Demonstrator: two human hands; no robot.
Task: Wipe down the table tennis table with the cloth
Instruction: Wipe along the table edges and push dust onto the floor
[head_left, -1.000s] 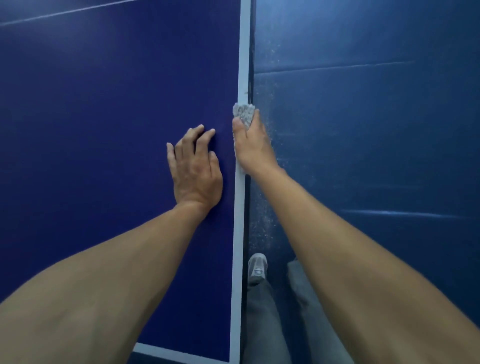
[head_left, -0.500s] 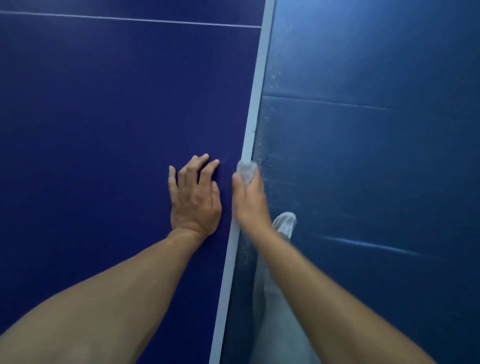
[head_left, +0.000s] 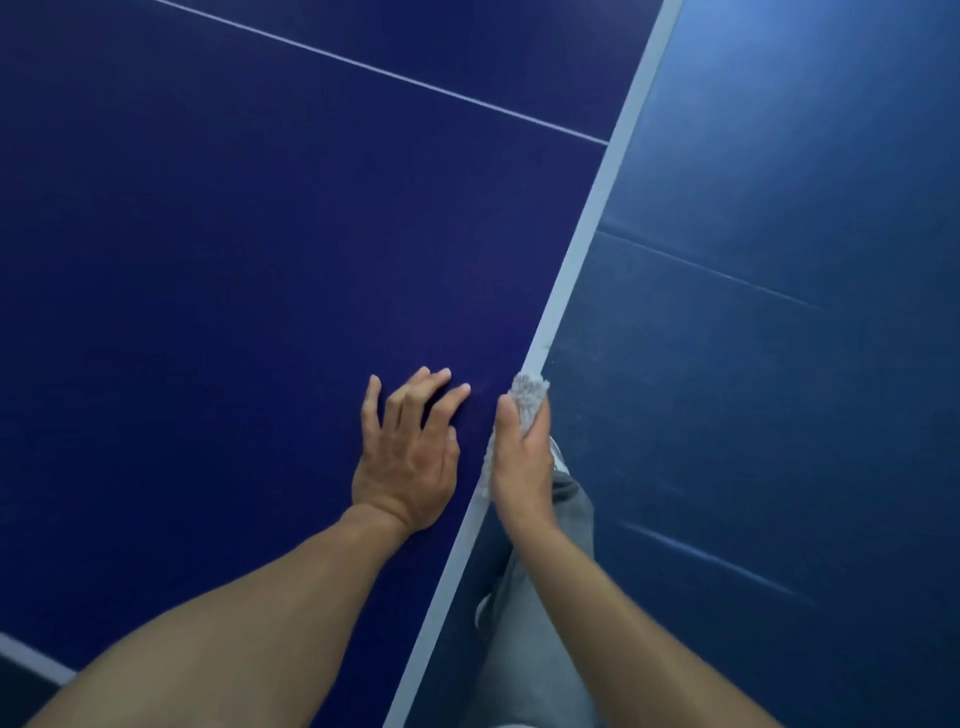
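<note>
The dark blue table tennis table (head_left: 218, 291) fills the left of the head view, with a white border line along its right side. My right hand (head_left: 522, 457) grips a grey fluffy cloth (head_left: 527, 397) wrapped over that side edge; the cloth sticks out past my fingertips and below my thumb. My left hand (head_left: 408, 457) rests palm down on the tabletop just left of the edge, fingers spread and a little raised at the knuckles. The cloth's underside is hidden by the table edge.
Right of the table lies the blue floor (head_left: 779, 364) with pale seams and scuffs. My grey trouser leg (head_left: 535, 623) and a light shoe (head_left: 558, 454) stand close beside the table edge. A thin white centre line (head_left: 395, 78) crosses the tabletop far ahead.
The view has swung, so the table edge now runs slanted. My right hand with the cloth stays on the side edge. My left hand keeps beside it on the tabletop, fingers now more spread.
</note>
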